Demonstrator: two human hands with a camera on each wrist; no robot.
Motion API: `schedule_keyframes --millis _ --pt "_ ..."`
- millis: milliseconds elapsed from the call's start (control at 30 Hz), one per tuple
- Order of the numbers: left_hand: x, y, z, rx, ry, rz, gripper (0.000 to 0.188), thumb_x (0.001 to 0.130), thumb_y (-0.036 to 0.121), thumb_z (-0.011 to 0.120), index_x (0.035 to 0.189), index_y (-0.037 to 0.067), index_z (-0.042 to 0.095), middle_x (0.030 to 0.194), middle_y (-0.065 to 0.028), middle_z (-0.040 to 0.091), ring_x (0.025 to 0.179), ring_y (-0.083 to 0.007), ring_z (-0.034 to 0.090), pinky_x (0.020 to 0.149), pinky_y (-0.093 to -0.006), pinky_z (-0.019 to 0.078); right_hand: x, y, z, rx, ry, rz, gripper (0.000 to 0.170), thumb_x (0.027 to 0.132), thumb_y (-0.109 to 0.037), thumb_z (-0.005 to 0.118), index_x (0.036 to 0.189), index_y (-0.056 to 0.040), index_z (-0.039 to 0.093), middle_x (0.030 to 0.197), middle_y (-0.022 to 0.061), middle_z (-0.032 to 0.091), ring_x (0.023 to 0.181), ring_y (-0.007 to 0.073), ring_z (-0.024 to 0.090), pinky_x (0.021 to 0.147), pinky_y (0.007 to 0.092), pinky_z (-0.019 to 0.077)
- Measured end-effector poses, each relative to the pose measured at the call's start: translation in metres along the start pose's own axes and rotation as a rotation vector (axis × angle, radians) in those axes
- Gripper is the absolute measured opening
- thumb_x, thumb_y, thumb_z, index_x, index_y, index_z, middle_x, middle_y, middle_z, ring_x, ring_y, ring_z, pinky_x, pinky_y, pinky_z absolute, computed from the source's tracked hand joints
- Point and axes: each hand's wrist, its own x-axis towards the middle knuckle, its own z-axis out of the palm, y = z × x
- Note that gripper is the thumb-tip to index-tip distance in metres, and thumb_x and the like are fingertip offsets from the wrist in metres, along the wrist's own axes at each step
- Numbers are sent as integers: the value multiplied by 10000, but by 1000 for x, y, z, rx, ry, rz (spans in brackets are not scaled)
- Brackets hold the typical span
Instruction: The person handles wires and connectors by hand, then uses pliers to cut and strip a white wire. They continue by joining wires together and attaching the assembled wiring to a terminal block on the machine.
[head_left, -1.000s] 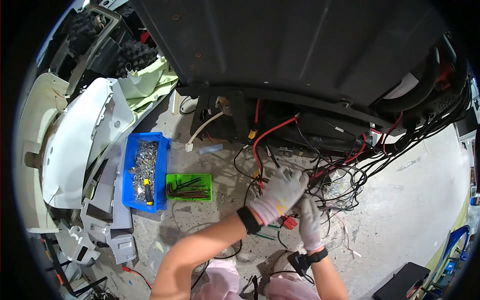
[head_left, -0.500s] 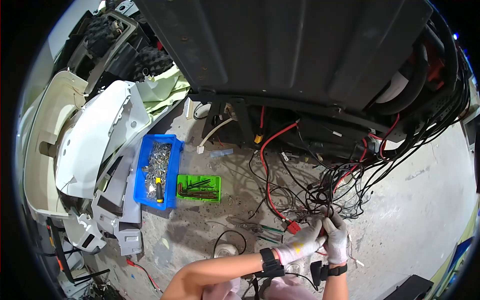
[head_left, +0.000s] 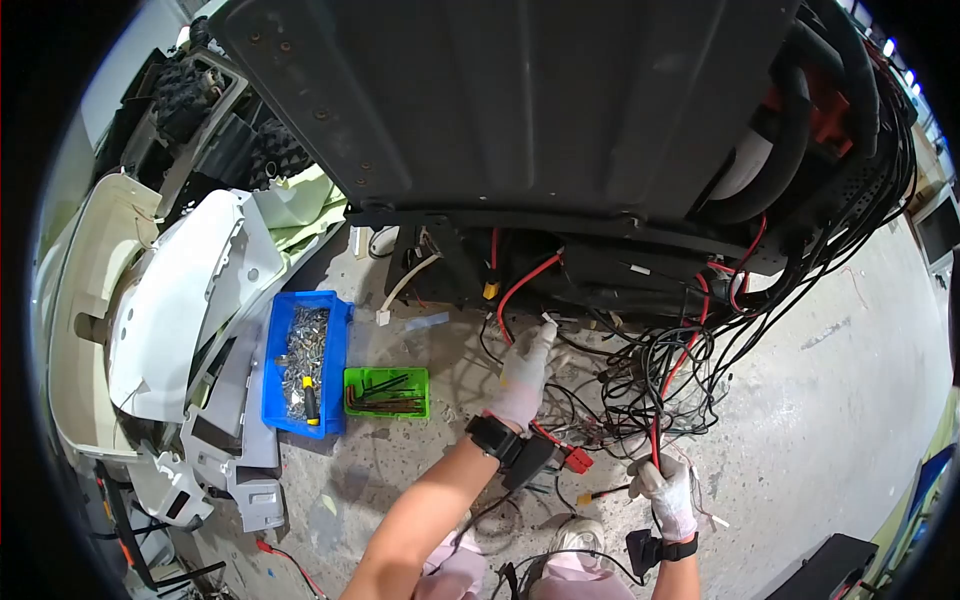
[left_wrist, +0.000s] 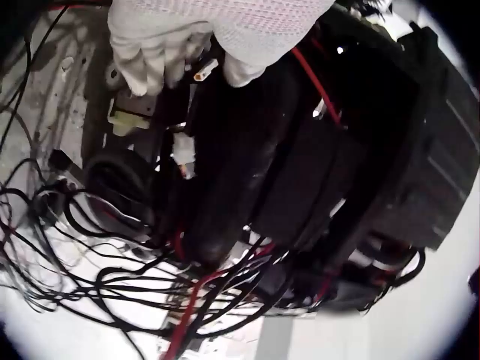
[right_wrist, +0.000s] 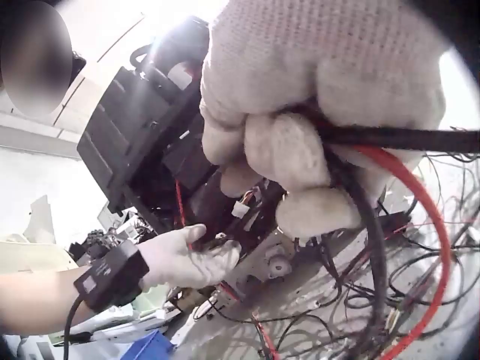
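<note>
My gloved left hand (head_left: pixel 525 380) reaches to the front of the large black machine housing (head_left: pixel 520 110), its fingers loosely extended. A small white connector (head_left: pixel 549 319) shows right at its fingertips. In the left wrist view the connector (left_wrist: pixel 205 71) appears between thumb and fingers of that hand (left_wrist: pixel 217 34). My gloved right hand (head_left: pixel 667 495) grips cables low on the right. In the right wrist view its fingers curl round black cables (right_wrist: pixel 371 232) and a red cable (right_wrist: pixel 435 217). A yellow plug (head_left: pixel 585 498) lies left of that hand, and a red connector (head_left: pixel 578 460) rests on the floor.
A tangle of black cables (head_left: pixel 640 385) spreads under the housing. To the left stand a blue bin (head_left: pixel 342 370) of screws with a screwdriver (head_left: pixel 310 400) and a green tray (head_left: pixel 425 395) of hex keys. White panels (head_left: pixel 170 310) are piled further left. A black case (head_left: pixel 825 570) lies at lower right.
The hands were together at the cables; now they are apart. My left hand has moved up and left to the housing's front, while the right keeps its grip low on the cables.
</note>
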Motion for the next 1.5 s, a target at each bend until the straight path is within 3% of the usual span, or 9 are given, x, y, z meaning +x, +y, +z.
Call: schedule_keyframes --millis 167,367,700,900,1133,1233,1333,1433,1500 --pt "11 -7 -22 -444 -125 -299 237 868 269 491 897 38 534 769 -32 541 747 -195 552 669 -338 466 0 23 -28 -25 236 -175 177 818 -167 500 782 -11 578 595 26 542 494 82 455 458 227 351" --pt "-26 16 -55 -497 -228 -232 140 903 195 434 862 73 489 714 -41 534 736 -220 574 643 -375 490 27 65 -47 -184 474 -320 162 862 -163 497 847 -13 555 672 39 535 588 87 458 534 242 371" --pt "-48 28 -55 845 -37 148 225 887 212 441 905 -5 496 725 -120 559 690 -249 551 640 -334 428 39 66 -23 -286 420 -258 223 845 -116 476 1025 -2 542 831 92 592 749 153 527 691 271 410" --pt "-44 -4 -58 674 -49 173 201 851 206 509 903 17 555 770 -140 578 732 -269 561 663 -333 428 16 25 25 -501 723 -727 437 718 23 575 1143 -23 486 1042 150 523 950 241 501 780 327 419" --pt "-60 -11 -62 710 -238 105 261 819 197 564 989 0 562 824 -103 615 774 -195 578 692 -292 445 26 -75 77 -596 218 -830 255 740 -25 561 994 -11 558 972 160 553 917 297 530 807 358 415" --pt "-67 -14 -66 112 -465 -234 293 813 212 570 1016 1 564 842 -95 614 810 -158 571 699 -292 446 36 -77 74 -914 30 -854 303 775 -178 570 1045 -43 548 988 168 556 957 309 520 823 369 410" --pt "-71 35 -74 584 -656 -337 305 818 239 564 1014 5 571 919 -85 609 868 -133 544 776 -272 422 24 -63 78 -1252 -205 -771 387 783 -309 567 1106 -99 531 964 176 567 943 323 529 801 369 423" --pt "-63 11 -98 671 -703 -103 306 817 271 564 979 12 585 873 -88 614 809 -139 545 756 -282 419 7 -34 84 -935 -298 -416 373 770 -343 583 1094 -163 552 849 178 593 775 318 583 673 369 462" --pt "-50 6 -108 736 -566 -17 293 831 293 539 933 23 593 821 -83 614 735 -165 549 685 -311 425 9 -4 75 -828 -201 -554 295 763 -342 593 1004 -172 593 795 169 600 659 299 594 592 384 460"
